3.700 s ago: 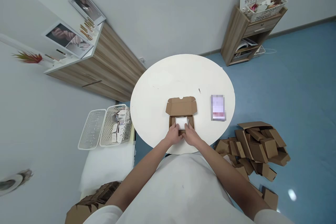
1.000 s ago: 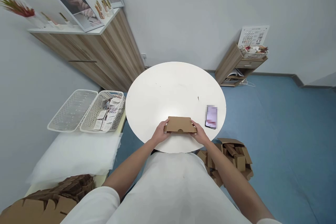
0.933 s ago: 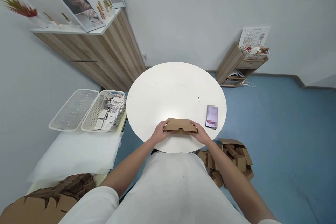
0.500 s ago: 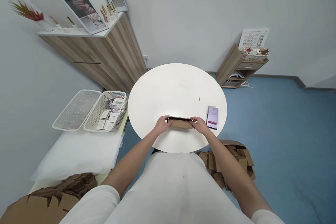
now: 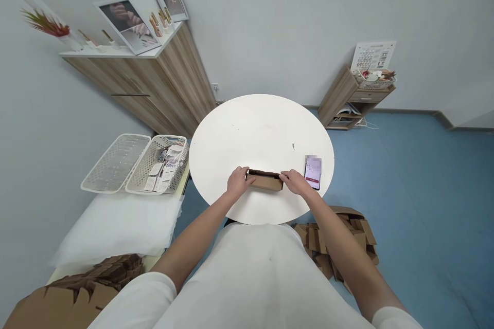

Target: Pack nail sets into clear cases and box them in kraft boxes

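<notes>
Left hand [image 5: 236,184]: My fingers are half-curling around the carton's left end, the thumb pressing its near face.

Right hand [image 5: 294,182]: My fingers are bending closely over the opposite end, pinching its upper corner.

Carton [image 5: 265,183]: It is sitting between my hands, over the near half of the table [image 5: 262,128], a dark gap showing along its top; its contents are staying out of sight. Uneven pinching could be skewing the cardboard, buckling an edge or letting a corner slip. Tipping could be shifting anything loose inside.

Phone [image 5: 313,179]: It is lying right of the carton, near my right wrist; a wide elbow swing could be knocking it.

Basket [image 5: 135,180]: It is standing left of the carton, well apart, holding packets [image 5: 165,169].
</notes>
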A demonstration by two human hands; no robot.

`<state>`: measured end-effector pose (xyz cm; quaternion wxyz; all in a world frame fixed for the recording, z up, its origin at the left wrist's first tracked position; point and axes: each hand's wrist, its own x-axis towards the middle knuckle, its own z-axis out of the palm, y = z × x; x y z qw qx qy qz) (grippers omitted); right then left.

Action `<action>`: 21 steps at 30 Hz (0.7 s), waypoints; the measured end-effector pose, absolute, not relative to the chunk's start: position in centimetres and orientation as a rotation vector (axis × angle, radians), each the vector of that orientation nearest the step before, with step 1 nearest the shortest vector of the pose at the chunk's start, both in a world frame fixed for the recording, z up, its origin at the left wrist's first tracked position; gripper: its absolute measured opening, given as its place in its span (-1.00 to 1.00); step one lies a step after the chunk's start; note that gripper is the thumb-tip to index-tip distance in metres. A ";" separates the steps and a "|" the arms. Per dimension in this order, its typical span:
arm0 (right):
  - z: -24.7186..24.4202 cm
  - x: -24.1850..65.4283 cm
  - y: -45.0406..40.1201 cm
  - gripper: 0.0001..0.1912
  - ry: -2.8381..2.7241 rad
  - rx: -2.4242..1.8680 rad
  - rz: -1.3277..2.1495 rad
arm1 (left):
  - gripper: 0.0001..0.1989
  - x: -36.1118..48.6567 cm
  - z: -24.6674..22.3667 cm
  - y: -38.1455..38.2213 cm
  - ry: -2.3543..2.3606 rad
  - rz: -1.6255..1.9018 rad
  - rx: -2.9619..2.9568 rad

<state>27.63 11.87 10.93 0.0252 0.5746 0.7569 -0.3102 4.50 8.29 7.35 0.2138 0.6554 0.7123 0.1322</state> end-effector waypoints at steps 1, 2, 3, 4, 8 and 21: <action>11.1 27.7 11.9 -0.59 2.369 1.729 -0.999 | -0.65 4.5 7.4 8.3 1.980 0.357 1.835; 11.2 27.8 12.0 -0.58 2.394 1.697 -1.054 | -0.66 4.5 7.4 8.3 1.983 0.351 1.847; 11.2 27.8 12.1 -0.59 2.411 1.684 -1.115 | -0.67 4.4 7.5 8.3 1.984 0.345 1.854; 11.3 27.8 12.1 -0.60 2.415 1.693 -1.162 | -0.67 4.4 7.5 8.3 1.983 0.339 1.857; 11.1 27.7 12.1 -0.63 2.394 1.766 -1.289 | -0.67 4.4 7.9 8.3 1.976 0.331 1.836; 10.5 27.7 12.4 -0.64 2.335 1.887 -1.475 | -0.67 4.8 9.2 8.6 1.997 0.245 1.785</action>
